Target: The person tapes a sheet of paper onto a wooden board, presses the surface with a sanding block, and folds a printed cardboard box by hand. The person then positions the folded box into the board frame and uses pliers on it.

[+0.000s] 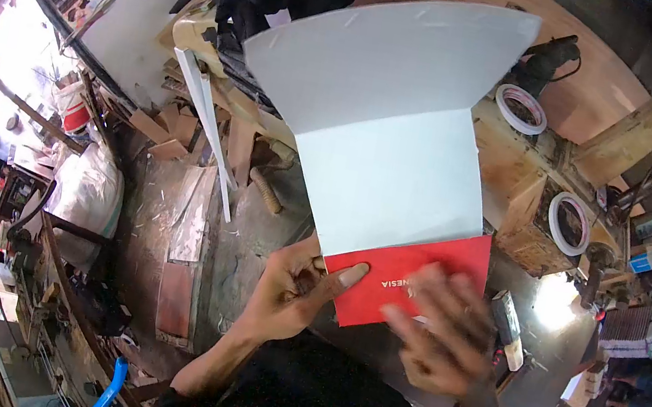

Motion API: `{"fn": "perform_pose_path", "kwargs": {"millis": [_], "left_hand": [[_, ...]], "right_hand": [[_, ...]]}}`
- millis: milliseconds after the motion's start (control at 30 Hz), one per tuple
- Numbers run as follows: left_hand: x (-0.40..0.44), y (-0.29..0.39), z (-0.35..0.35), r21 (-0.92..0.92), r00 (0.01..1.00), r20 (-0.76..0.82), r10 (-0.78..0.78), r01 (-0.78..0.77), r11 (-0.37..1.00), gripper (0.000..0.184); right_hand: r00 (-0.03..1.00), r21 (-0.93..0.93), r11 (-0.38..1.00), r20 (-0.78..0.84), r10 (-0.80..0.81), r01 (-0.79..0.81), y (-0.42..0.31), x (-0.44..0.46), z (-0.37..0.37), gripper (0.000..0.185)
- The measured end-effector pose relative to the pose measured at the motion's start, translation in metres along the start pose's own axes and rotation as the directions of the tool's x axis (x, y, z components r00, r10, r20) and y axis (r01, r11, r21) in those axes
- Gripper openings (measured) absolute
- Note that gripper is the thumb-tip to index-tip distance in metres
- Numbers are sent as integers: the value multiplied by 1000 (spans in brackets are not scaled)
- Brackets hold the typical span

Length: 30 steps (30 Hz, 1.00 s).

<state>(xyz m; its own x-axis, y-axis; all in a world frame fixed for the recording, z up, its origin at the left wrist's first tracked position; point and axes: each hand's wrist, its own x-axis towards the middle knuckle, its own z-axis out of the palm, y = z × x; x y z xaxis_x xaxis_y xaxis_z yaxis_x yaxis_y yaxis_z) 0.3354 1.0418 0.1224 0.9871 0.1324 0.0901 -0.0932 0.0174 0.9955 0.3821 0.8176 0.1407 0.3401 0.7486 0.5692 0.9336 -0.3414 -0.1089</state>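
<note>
A large folded cardboard sheet (391, 171) stretches away from me, white on its inner face, with creases across it. Its near flap (362, 298) is red and carries upside-down white lettering, of which "NESIA" can be read. My left hand (295, 288) grips the left corner of this flap, thumb on top and fingers underneath. Over the right part of the red flap is my right hand (446, 333), blurred by motion, its fingers apart and partly covering the lettering. Whether its fingertips touch the surface I cannot tell.
Two rolls of tape, one upper (521, 109) and one lower (569, 224), lie on wooden pieces at the right. A white angled strip (205, 129) leans at the left. A stuffed white sack (87, 191) stands farther left. Stacked sheets (634, 329) are at the far right.
</note>
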Motion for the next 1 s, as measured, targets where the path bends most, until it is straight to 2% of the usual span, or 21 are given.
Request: {"fn": "perform_pose_path", "kwargs": {"millis": [33,67,100,133,167,233,300,333,400,467,533,567,633,667,733,767,833,900,933,967,1000], "left_hand": [[0,1,2,-29,999,-29,32,-33,999,21],[-2,1,-1,-35,999,-31,27,-28,999,21],[-4,2,-9,43,1000,14,-8,7,999,22],[-4,2,-15,119,997,73,-40,31,992,24],[-5,-2,-23,104,993,111,-37,26,994,24],[-6,-15,-27,222,997,52,-56,43,974,25],[-4,-8,-15,15,999,-14,-36,36,999,25],[-6,-14,-21,18,1000,19,-21,20,1000,25],[-6,-18,-21,23,1000,18,-16,15,1000,24],[-5,-18,-20,33,1000,4,-11,10,999,23],[-3,-17,-15,-94,999,10,-31,32,995,25],[-2,-17,-11,-95,1000,11,-30,30,995,25],[-2,-17,2,-113,997,25,70,-67,991,40],[-3,-16,12,-108,998,15,67,-65,992,40],[-3,-14,26,-82,992,-91,88,-95,992,56],[-2,-15,23,-72,991,-109,80,-88,994,56],[2,-20,20,-17,990,-20,140,-140,990,62],[0,-19,22,-102,995,-56,83,-88,991,59],[0,-28,15,-58,985,-160,59,-69,996,60],[-1,-35,8,-16,963,-266,40,-46,999,62],[1,-37,-2,-78,924,-377,58,-94,992,61]], "right_hand": [[1000,3,1000,5,-3,3,-5,5,-2,38],[900,314,904,-230,370,-291,-14,12,-2,38],[775,461,789,-283,564,-406,-13,12,-4,38],[607,621,646,-321,727,-445,-12,13,-6,39],[568,767,415,-81,819,-490,0,12,-10,36],[481,834,168,128,867,-526,17,1,-18,33],[566,699,177,376,733,-693,24,-10,-14,28],[553,695,177,364,749,-697,22,-13,-12,28],[628,774,224,269,730,-592,21,-15,-6,25],[625,765,233,268,733,-601,20,-15,-9,24],[624,753,244,267,734,-610,19,-15,-11,23],[639,758,276,232,733,-592,19,-15,-11,22],[657,762,307,199,727,-571,18,-14,-11,21],[637,761,299,189,747,-576,17,-13,-9,21],[630,767,282,197,751,-576,17,-11,-3,21],[623,794,239,211,753,-559,21,-12,0,22],[605,816,185,234,761,-548,24,-10,5,22],[610,786,242,205,766,-568,30,-8,8,23],[596,816,157,261,759,-557,38,-19,16,28],[581,927,-115,317,750,-358,48,-23,34,35],[608,873,91,255,751,-479,58,-35,56,40]]}}
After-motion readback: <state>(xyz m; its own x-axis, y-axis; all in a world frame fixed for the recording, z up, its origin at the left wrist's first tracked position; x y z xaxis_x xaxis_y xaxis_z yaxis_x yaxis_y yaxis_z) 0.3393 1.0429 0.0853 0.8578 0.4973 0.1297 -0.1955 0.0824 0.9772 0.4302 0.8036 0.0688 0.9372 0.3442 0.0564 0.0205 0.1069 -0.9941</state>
